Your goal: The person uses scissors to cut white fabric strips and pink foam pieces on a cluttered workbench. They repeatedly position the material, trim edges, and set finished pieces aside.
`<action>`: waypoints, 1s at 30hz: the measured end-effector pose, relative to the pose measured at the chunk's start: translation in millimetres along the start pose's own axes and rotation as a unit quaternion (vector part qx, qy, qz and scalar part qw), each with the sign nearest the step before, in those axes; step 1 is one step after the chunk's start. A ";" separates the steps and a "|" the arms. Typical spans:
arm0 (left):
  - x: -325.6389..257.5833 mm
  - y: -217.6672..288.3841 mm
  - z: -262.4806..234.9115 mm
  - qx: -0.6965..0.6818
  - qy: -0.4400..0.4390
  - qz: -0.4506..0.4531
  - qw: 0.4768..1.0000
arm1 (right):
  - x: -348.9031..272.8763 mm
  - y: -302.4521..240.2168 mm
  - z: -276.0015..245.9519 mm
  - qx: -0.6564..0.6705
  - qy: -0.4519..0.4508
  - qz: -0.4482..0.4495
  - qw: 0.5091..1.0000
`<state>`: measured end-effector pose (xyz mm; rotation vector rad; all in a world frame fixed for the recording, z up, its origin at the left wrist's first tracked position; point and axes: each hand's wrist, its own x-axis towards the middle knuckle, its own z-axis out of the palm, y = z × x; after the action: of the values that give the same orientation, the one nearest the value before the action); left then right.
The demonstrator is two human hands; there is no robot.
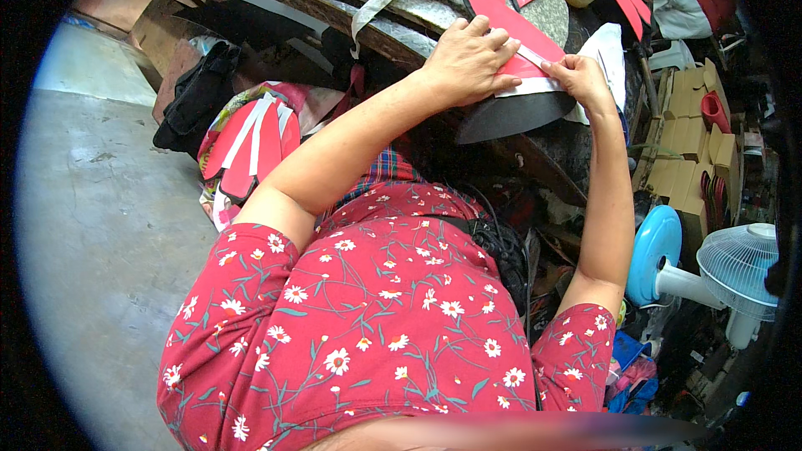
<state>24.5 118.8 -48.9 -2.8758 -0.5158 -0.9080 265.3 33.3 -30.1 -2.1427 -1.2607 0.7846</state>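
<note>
Cluttered workshop, dark worktop (551, 159) heaped with red cut pieces. Red piece (510, 29) lies at worktop's near edge, over dark panel (510, 115). Left hand (469, 58) flat on red piece, grip released, palm pressing. Right hand (582, 79) grip pinching white strip (535, 86) along piece's near edge. Judgement: keep left palm firm, feed strip taut along edge, smooth gradually to avoid wrinkles. Fan (735, 267) stands beyond worktop's right edge.

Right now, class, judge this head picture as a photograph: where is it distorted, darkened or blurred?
Head view: fisheye bends the floor edge and blackens the corners; a smeared band blurs the bottom edge below the flowered dress; even light keeps both hands, left and right, sharp on the red piece.
</note>
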 end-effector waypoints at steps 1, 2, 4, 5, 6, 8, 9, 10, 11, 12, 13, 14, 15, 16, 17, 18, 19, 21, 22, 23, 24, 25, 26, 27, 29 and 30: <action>-0.1 -0.3 -0.7 -0.001 -0.012 0.004 1.000 | -0.8 -1.1 0.5 0.006 0.003 0.000 1.000; 0.0 -0.8 -1.4 -0.007 -0.002 0.014 1.000 | -2.0 -2.7 0.9 0.009 0.005 0.004 1.000; 2.2 -1.6 -2.3 -0.013 -0.015 0.026 0.999 | -5.8 -6.5 0.0 0.013 0.012 0.010 1.000; 3.8 -2.0 -2.7 -0.012 -0.025 0.027 0.999 | -8.2 -8.1 -1.5 0.014 0.015 0.013 1.000; 6.1 -1.9 -2.5 -0.011 -0.032 0.030 0.999 | -10.0 -9.5 -3.1 0.021 0.013 0.003 1.000; 9.5 0.1 -1.9 -0.009 -0.022 0.043 0.999 | -11.8 -10.8 -7.0 0.040 0.017 0.011 0.999; 11.9 2.7 -0.7 -0.008 -0.003 0.053 0.999 | -11.6 -10.5 -8.5 0.053 0.017 0.002 0.998; 14.1 5.3 0.8 -0.003 -0.005 0.059 0.998 | -10.5 -9.6 -9.3 0.056 0.012 0.006 0.998; 17.3 8.1 2.7 -0.014 0.019 0.082 0.996 | -9.2 -8.1 -9.4 0.061 0.008 0.004 0.998; 19.4 11.4 4.6 -0.032 -0.003 0.073 0.997 | -7.5 -6.2 -9.0 0.067 -0.001 -0.002 0.998; 21.4 14.4 6.3 -0.046 -0.031 0.062 0.997 | -5.2 -4.3 -8.3 0.049 0.004 0.000 0.999; 22.4 16.4 7.7 -0.059 -0.057 0.055 0.995 | -2.8 -2.8 -7.6 0.033 0.005 -0.002 0.999; 22.4 16.8 8.4 -0.059 -0.055 0.055 0.995 | -1.5 -1.3 -7.3 0.005 0.018 0.000 1.000; 21.9 17.7 9.0 -0.060 -0.030 0.060 0.996 | -1.5 0.1 -7.2 0.041 0.001 -0.005 0.999; 21.2 19.1 9.6 -0.061 -0.005 0.067 0.996 | -2.4 1.1 -7.6 0.066 -0.004 -0.005 0.998; 20.8 20.3 10.2 -0.064 0.010 0.070 0.995 | -3.7 1.5 -8.7 0.090 -0.008 -0.004 0.996; 21.3 21.3 11.0 -0.054 0.015 0.071 0.996 | -5.4 1.3 -11.0 0.110 -0.012 0.011 0.994; 22.7 23.6 13.1 -0.039 0.005 0.069 0.997 | -9.1 0.2 -16.5 0.145 -0.012 0.044 0.988; 23.0 24.4 14.1 -0.039 0.000 0.067 0.997 | -10.6 -0.4 -18.2 0.162 -0.021 0.046 0.986; 22.9 24.9 15.1 -0.037 -0.006 0.065 0.997 | -11.6 -0.7 -19.0 0.174 -0.024 0.050 0.983; 22.9 25.1 15.9 -0.035 -0.006 0.064 0.997 | -11.9 -0.7 -19.5 0.189 -0.031 0.043 0.981; 22.2 25.2 16.7 -0.038 0.001 0.059 0.998 | -11.4 -0.1 -19.0 0.179 -0.021 0.036 0.983; 20.9 25.6 17.3 -0.041 0.012 0.056 0.998 | -10.5 1.0 -17.8 0.172 -0.015 0.020 0.985; 20.0 26.0 18.0 -0.045 0.015 0.052 0.998 | -9.4 2.8 -16.3 0.173 -0.012 -0.004 0.985; 19.3 26.5 19.1 -0.039 0.043 0.070 0.996 | -6.8 7.3 -12.1 0.141 0.027 -0.039 0.989; 19.3 26.7 19.4 -0.034 0.035 0.077 0.996 | -5.7 9.4 -10.6 0.119 0.051 -0.047 0.990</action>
<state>58.9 102.8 -53.2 -2.8821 -0.2562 -1.0161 276.0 22.7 -28.0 -1.8943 -1.1455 0.7350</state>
